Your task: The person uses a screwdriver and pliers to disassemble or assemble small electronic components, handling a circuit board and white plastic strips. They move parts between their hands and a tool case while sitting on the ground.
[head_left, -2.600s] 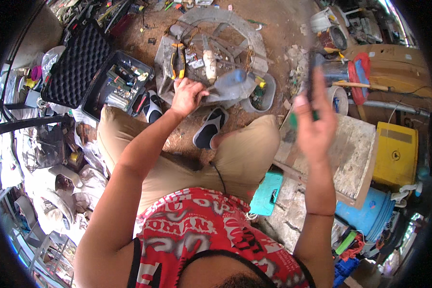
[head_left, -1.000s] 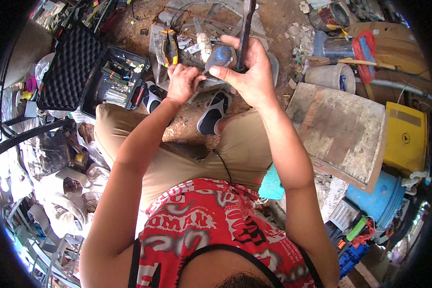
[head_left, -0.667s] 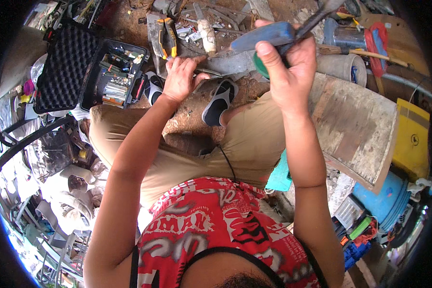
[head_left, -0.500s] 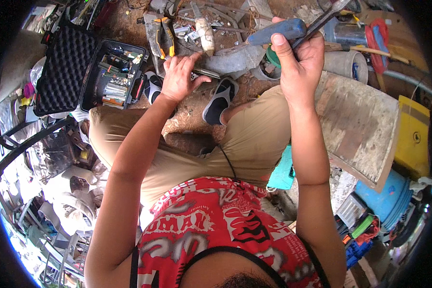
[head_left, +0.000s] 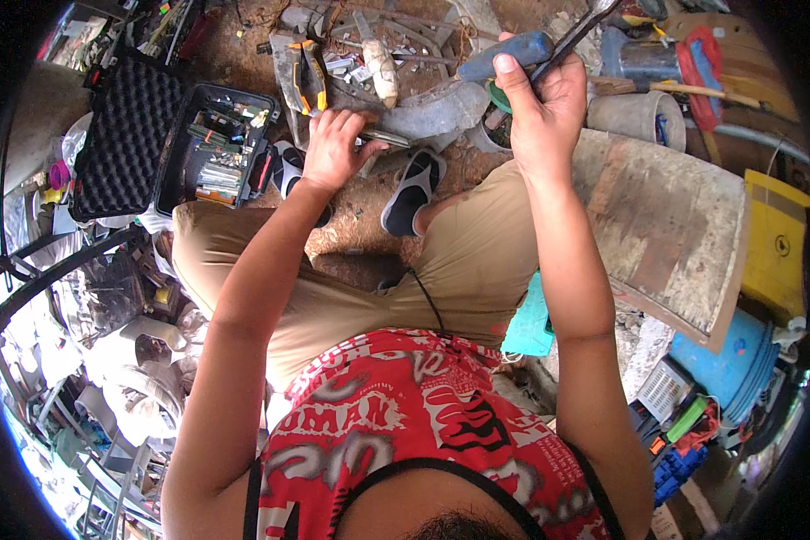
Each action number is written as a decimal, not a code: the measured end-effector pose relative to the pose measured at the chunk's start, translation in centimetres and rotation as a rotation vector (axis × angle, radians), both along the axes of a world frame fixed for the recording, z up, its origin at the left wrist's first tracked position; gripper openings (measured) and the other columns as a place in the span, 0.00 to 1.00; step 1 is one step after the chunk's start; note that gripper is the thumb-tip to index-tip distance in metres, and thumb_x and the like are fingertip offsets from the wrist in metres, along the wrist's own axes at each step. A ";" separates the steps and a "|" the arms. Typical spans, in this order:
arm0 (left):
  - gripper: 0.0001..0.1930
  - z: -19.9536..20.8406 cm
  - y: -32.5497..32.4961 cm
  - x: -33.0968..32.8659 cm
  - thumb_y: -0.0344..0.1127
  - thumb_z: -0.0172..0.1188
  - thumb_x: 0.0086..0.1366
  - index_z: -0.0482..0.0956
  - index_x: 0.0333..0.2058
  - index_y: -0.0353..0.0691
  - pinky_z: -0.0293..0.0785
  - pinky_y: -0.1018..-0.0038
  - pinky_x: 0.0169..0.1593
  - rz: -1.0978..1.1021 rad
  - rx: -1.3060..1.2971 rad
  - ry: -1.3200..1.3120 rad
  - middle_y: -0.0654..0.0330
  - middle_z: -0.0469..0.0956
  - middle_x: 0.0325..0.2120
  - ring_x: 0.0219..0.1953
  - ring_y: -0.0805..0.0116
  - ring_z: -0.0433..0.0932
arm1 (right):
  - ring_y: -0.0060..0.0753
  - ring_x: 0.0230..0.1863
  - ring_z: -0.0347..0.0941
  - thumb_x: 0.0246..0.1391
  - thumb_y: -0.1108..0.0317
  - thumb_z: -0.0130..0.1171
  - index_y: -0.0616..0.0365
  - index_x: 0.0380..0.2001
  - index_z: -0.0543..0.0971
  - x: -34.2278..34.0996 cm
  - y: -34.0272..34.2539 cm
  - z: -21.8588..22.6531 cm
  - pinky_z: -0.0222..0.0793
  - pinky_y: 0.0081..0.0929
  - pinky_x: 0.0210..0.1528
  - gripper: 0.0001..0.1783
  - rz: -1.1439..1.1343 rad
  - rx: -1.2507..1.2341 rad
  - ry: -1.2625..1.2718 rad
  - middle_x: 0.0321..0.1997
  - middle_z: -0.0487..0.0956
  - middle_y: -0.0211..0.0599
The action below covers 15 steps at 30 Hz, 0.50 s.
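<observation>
My right hand (head_left: 549,112), raised at upper right, is closed round a dark metal bar (head_left: 578,36) with a shiny far end. A blue, rounded, handle-like piece (head_left: 504,58) lies across the same grip under my thumb; whether it joins the bar I cannot tell. My left hand (head_left: 335,148) is low by my feet, fingers bent over a flat, narrow grey metal piece (head_left: 387,138), thumb along its near side. Just beyond are pliers with black and yellow handles (head_left: 310,76) and a pale wrapped, club-shaped object (head_left: 381,72).
An open black case (head_left: 216,148) of small parts stands at left, its foam-lined lid (head_left: 124,135) folded back. A worn board (head_left: 661,225) lies at right beside a yellow panel (head_left: 777,243) and a blue bucket (head_left: 724,360). A grey pail (head_left: 616,119) stands beyond the board.
My right hand has shifted slightly left with the bar and blue piece, still gripping them. My left hand stays at the flat metal piece, its fingers slightly more bent.
</observation>
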<state>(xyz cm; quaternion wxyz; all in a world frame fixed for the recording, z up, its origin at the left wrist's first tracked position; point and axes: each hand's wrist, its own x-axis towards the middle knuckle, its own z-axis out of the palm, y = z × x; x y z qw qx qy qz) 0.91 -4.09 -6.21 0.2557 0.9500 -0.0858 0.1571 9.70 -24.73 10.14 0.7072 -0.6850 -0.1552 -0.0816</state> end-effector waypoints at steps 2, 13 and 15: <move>0.22 -0.4 0.1 -0.2 0.52 0.65 0.50 0.75 0.39 0.46 0.62 0.60 0.49 -0.004 -0.033 -0.005 0.60 0.75 0.34 0.41 0.55 0.71 | 0.25 0.40 0.75 0.50 0.71 0.67 0.62 0.44 0.67 -0.3 0.1 0.1 0.72 0.22 0.44 0.22 0.029 0.004 0.011 0.41 0.78 0.39; 0.21 -0.4 0.4 -0.6 0.48 0.68 0.48 0.74 0.36 0.44 0.64 0.63 0.47 -0.004 -0.110 -0.013 0.60 0.75 0.33 0.40 0.54 0.71 | 0.27 0.43 0.74 0.50 0.72 0.66 0.62 0.46 0.66 -4.0 0.4 0.2 0.70 0.25 0.49 0.23 0.094 0.013 0.139 0.44 0.77 0.41; 0.20 -0.8 0.4 -0.6 0.48 0.68 0.48 0.75 0.35 0.44 0.64 0.63 0.47 -0.001 -0.107 -0.021 0.60 0.75 0.34 0.40 0.54 0.71 | 0.27 0.44 0.74 0.50 0.72 0.66 0.62 0.46 0.66 -4.2 1.1 0.6 0.70 0.25 0.49 0.24 0.105 0.038 0.124 0.45 0.77 0.41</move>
